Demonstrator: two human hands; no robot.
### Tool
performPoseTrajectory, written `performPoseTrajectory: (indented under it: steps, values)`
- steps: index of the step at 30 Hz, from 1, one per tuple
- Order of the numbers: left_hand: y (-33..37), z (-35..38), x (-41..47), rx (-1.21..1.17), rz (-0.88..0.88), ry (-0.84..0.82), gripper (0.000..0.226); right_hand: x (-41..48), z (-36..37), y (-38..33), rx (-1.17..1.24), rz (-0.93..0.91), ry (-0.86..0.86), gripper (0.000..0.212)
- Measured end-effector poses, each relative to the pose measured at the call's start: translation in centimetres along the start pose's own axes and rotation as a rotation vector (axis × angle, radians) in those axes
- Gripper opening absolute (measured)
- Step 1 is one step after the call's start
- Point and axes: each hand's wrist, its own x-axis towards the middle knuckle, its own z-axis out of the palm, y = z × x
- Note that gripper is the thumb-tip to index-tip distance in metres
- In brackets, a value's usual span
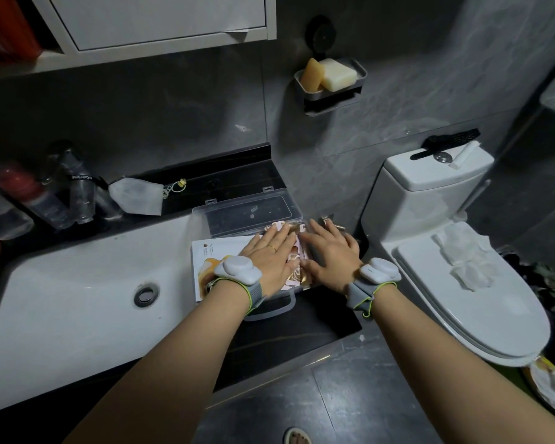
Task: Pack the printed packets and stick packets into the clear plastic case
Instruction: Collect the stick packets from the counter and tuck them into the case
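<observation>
The clear plastic case lies open on the dark counter between the sink and the toilet, its lid raised toward the wall. Inside, a white printed packet with an orange picture fills the left side. Pink and gold stick packets lie in the middle and right. My left hand rests flat, fingers spread, on the packets. My right hand lies flat beside it on the stick packets. Both hands cover much of the contents. The case's handle points toward me.
A white sink lies left of the case. The toilet with tissue on its lid stands to the right. Bottles and a face mask sit at the counter's back left. A soap dish hangs on the wall.
</observation>
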Motion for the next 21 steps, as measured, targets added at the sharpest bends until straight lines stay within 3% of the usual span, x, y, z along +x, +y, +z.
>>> performPoseTrajectory:
  steps: [9,15,18,21]
  values:
    - [0.3,0.8,-0.3,0.108,-0.03,-0.011,0.063,0.9,-0.1,-0.3,-0.141,0.072,0.005,0.052]
    - [0.6,1.0,-0.1,0.038,-0.067,0.011,0.063,0.9,-0.8,-0.4,-0.146,0.098,0.037,0.059]
    - [0.2,0.6,-0.2,-0.125,-0.074,0.103,0.059,0.6,-0.9,-0.4,-0.061,0.096,0.065,0.05]
    - [-0.5,0.0,-0.7,-0.134,-0.053,0.158,0.053,0.2,-0.8,-0.3,0.114,0.049,0.033,0.048]
